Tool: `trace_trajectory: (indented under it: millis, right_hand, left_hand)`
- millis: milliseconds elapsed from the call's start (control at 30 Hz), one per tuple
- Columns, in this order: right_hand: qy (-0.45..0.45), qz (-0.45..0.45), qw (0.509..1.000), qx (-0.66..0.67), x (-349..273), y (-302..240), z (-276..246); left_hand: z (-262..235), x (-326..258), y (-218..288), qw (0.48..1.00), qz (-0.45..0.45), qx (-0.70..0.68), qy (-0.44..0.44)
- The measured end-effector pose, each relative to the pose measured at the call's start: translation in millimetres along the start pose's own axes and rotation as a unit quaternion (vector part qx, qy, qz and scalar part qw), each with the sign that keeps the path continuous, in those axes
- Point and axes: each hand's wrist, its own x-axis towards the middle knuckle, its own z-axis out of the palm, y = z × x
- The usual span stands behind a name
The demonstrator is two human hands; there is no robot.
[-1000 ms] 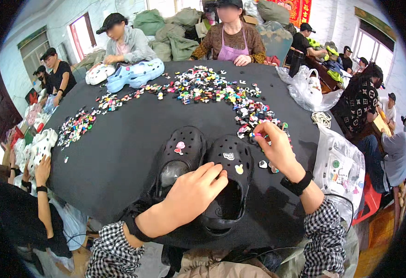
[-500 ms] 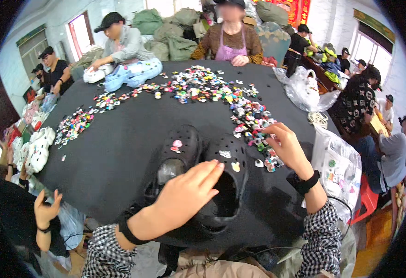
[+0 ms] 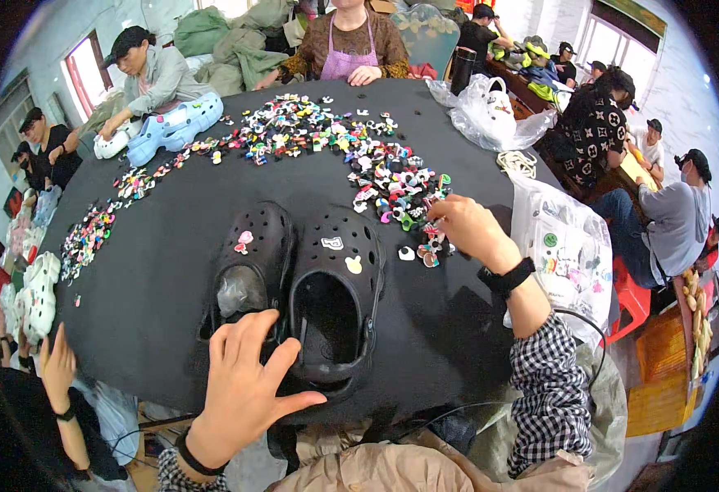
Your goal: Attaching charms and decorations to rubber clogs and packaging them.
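Two black clogs stand side by side on the black table, toes pointing away. The left clog (image 3: 259,234) has pink-and-red charms on its upper and clear plastic stuffing inside. On the right clog (image 3: 339,225) sit a white letter-shaped charm and a small yellow-and-white one. My left hand (image 3: 248,385) is open, fingers spread, by the heels; its fingertips overlap the left clog, and I cannot tell whether they touch. At the near end of the shoe-charm pile (image 3: 396,184), my right hand (image 3: 476,231) has its fingers drawn together; anything between them is hidden.
More charms (image 3: 294,127) curve across the table's far side. Light-blue clogs (image 3: 175,127) and white clogs (image 3: 41,297) lie leftward. A clear bag of decorated items (image 3: 564,250) and a coil of cord (image 3: 517,164) lie right. Several people sit around; a neighbour's hand (image 3: 58,369) is at left.
My left hand has drawn back from over the right clog toward the heels, its fingers now spread. My right hand stays at the charms with its fingers more curled. The whole view has shifted.
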Motion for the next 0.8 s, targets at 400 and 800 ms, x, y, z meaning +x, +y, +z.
trace_trajectory:
  millis: [400,800]
  right_hand:
    - [0.064,0.011,0.984,0.167,4,16,18]
    - [0.044,-0.052,0.901,0.428,-5,-30,-16]
  left_hand:
    - [15,-10,-3,0.999,-0.029,0.034,0.028]
    - [12,-9,-9,1.000,-0.006,0.002,0.028]
